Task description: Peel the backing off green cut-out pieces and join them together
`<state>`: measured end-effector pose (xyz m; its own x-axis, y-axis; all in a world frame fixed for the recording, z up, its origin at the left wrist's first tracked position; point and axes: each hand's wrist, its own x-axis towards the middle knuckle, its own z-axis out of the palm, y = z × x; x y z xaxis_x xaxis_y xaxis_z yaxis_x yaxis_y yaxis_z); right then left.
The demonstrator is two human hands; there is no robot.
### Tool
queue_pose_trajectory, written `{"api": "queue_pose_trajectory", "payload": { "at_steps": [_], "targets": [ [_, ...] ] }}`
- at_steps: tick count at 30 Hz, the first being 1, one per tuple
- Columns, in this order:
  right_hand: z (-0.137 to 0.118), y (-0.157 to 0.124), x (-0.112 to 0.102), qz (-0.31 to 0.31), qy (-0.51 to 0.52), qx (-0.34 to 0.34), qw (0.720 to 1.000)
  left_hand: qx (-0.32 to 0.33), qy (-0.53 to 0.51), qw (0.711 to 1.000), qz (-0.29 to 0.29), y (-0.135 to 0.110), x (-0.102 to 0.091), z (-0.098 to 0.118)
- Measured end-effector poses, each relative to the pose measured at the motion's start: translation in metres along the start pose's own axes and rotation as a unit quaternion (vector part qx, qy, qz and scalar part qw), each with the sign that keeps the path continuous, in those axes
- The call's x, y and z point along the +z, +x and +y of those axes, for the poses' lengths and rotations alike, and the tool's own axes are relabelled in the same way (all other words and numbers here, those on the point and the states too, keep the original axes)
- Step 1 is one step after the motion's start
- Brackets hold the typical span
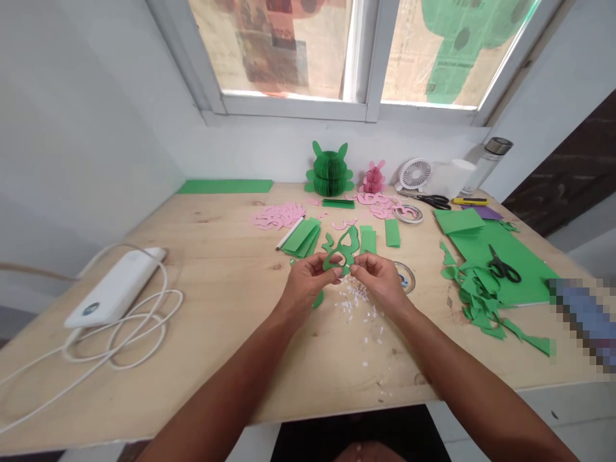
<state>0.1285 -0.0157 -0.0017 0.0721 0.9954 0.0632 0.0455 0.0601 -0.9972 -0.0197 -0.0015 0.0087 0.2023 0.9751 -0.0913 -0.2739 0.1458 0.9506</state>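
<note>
Both of my hands meet above the middle of the wooden table (231, 282). My left hand (308, 279) pinches the lower edge of a green paper cut-out (347, 247) with curved openings. My right hand (380, 276) pinches the same cut-out from the right side. Small white paper bits (359, 305) lie scattered on the table just under my hands. A roll of tape (405, 277) sits right beside my right hand.
A white power bank (115, 285) with coiled cable lies at left. Green folded strips (303, 237), pink cut-outs (279, 215), green (330, 170) and pink (374, 178) paper figures, a small fan (414, 173), a bottle (488, 163), black scissors (503, 268) on green sheets and scraps (481, 308) fill the back and right.
</note>
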Motion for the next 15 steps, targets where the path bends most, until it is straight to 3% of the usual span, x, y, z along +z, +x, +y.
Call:
{"api": "queue_pose_trajectory", "payload": {
  "at_steps": [15],
  "targets": [
    [-0.0078, -0.0021, 0.0023, -0.029, 0.016, -0.001, 0.999, 0.007, -0.005, 1.0, 0.004, 0.0001, 0.0019, -0.0034]
  ]
}}
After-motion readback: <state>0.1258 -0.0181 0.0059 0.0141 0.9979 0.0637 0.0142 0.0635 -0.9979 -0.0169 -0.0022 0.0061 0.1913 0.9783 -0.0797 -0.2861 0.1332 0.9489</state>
